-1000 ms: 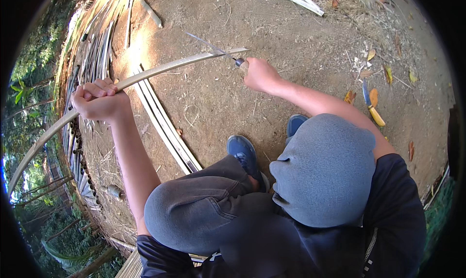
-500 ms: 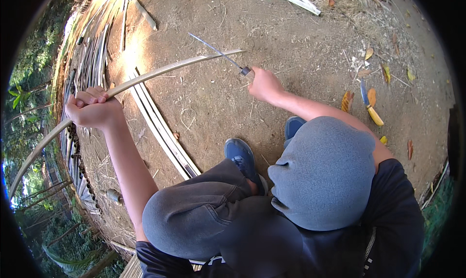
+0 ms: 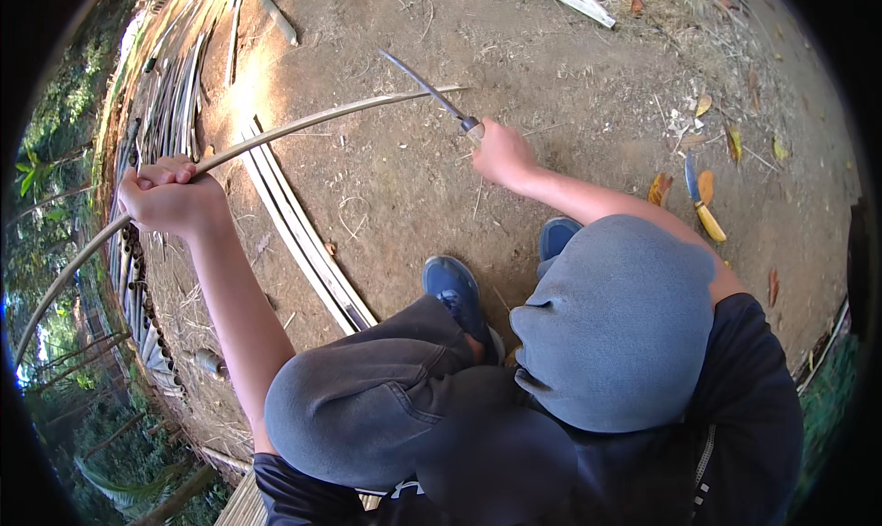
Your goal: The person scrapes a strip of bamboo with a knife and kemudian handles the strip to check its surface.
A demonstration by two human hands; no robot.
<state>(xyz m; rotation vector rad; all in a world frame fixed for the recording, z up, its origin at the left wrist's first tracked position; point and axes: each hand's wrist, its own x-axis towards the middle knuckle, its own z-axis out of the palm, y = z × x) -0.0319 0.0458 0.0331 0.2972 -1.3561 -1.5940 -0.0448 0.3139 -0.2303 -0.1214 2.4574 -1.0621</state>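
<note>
My left hand point(image 3: 173, 195) is closed round a long, thin wooden or bamboo strip point(image 3: 303, 124). One end of the strip reaches far to the right in front of me; the other runs down past the left rim of the view. My right hand point(image 3: 505, 153) grips the handle of a long-bladed knife point(image 3: 424, 87). Its blade points up and to the left and crosses the strip close to the far end. Whether the edge touches the strip I cannot tell.
Split pale strips point(image 3: 299, 223) lie on the dirt between my left arm and my shoe point(image 3: 450, 282). A second knife point(image 3: 703, 204) with a yellow handle lies at the right among dry leaves. Stacked poles point(image 3: 175, 94) line the left side. More pale strips point(image 3: 579, 2) lie at the top.
The knife has shifted slightly right along the strip, and its blade has turned so that more of its flat shows. My left hand has barely moved, still holding the strip.
</note>
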